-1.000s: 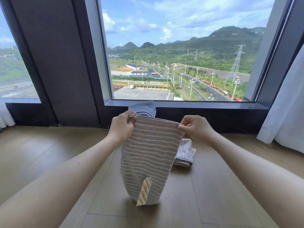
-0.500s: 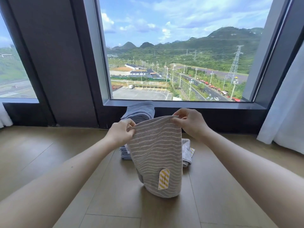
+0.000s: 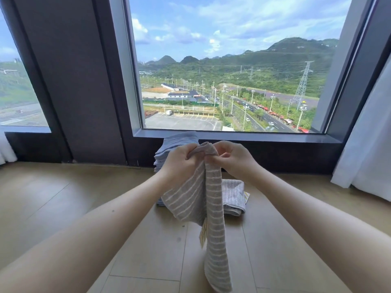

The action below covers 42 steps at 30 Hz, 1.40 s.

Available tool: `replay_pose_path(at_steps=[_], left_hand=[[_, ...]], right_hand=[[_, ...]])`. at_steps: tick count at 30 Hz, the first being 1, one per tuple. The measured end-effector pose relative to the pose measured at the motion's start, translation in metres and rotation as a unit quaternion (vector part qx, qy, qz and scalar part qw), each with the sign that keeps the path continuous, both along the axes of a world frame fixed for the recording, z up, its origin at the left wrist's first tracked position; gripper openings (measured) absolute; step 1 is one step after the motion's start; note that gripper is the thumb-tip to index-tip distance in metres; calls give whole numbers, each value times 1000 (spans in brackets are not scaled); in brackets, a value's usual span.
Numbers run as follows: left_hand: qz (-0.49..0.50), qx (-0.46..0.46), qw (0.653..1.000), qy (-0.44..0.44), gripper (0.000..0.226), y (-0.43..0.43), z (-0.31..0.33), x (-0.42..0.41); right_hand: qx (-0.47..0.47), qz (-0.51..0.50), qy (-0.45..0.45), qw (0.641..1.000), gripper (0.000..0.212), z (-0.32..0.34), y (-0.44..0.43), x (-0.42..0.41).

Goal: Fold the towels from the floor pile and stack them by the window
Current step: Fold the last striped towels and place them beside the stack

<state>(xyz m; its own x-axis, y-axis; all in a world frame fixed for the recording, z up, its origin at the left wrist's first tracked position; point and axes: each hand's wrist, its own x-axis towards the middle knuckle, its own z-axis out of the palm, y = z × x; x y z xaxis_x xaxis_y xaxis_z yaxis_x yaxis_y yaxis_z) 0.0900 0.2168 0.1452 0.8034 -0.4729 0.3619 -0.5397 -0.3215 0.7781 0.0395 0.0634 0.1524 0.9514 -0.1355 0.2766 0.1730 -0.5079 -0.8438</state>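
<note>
The grey striped towel hangs lengthwise in the air in front of the person, doubled on itself, its two top corners meeting between the hands; its lower end dangles close to the wooden floor, though whether it touches I cannot tell; a yellow tag peeks out along the inner edge. The left hand pinches one top corner with curled fingers; the right hand pinches the other, fingers curled round the cloth; the two hands are almost touching.

The step in hand looks like the first fold, corner to corner. To do it well, the corners ought to meet exactly and the long edges line up before one hand takes both; the left half flares outward and does not lie flat against the right, so a light shake, or a free hand run down the hanging edge, would likely square them; the tag is best tucked inside.

Behind the hands a tall stack of folded blue-grey towels stands against the wall under the window sill; just right of it a low folded grey towel lies on the floor. The later folds should aim at the same footprint as these, or the stack may lean. A white curtain hangs at the far right.
</note>
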Motion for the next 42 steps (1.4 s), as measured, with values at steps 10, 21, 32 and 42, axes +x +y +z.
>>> replay_pose_path(at_steps=[10,21,32,42], left_hand=[[27,-94,995,23,21,5,9,8],[193,-43,980,-10,25,29,-3,27],[304,-8,953,2,24,64,-18,42],[347,7,936,52,31,80,-30,53]], right_hand=[[-118,-55,93,987,22,-26,-13,-6],[-183,-44,-23,982,16,-33,-29,-14],[-265,-36,148,952,30,-45,-63,-17],[-273,-142,198,931,19,-45,-80,-16]])
